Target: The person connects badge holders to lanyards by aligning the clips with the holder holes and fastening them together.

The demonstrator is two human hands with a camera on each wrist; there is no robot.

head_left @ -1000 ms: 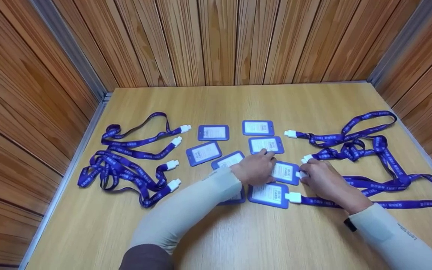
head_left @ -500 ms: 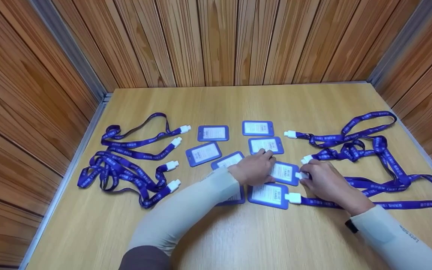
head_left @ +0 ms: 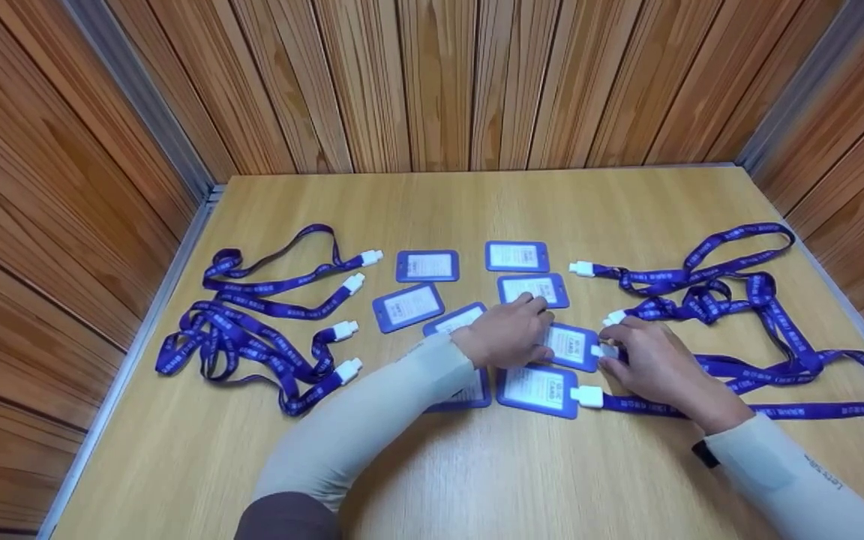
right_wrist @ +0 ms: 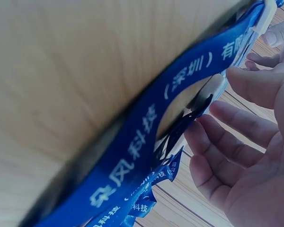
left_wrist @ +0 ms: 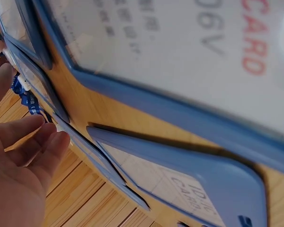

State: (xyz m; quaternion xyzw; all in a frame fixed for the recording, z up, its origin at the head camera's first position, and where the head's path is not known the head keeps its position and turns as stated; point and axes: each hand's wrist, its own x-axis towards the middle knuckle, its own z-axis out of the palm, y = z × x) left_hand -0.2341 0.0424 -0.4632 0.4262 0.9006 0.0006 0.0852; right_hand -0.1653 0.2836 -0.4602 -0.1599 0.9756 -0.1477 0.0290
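Note:
My left hand (head_left: pixel 511 334) holds down a blue-framed ID card holder (head_left: pixel 571 346) at its left part, covering some of it. At that holder's right end, my right hand (head_left: pixel 649 360) pinches a white lanyard clip (head_left: pixel 607 350) between thumb and forefinger. In the right wrist view, the thumb (right_wrist: pixel 255 85) and fingers stand on either side of the clip, the other fingers loosely bent. Just nearer lies another card holder (head_left: pixel 537 391), joined to a white clip (head_left: pixel 588 396) on a blue lanyard (head_left: pixel 822 409). The left fingertips (left_wrist: pixel 59 139) show beside the card holders.
Several more card holders lie around the left hand, such as one at the back (head_left: pixel 516 256) and one at left (head_left: pixel 408 307). Tangled blue lanyards (head_left: pixel 244 337) with white clips are at left, others (head_left: pixel 739 240) at right. Wooden panels (head_left: pixel 432 82) enclose the table (head_left: pixel 477 480).
Both hands stay at the same card holder and clip. The right thumb and forefinger have shifted slightly, showing a little more of the clip. Card holders and lanyards lie as before.

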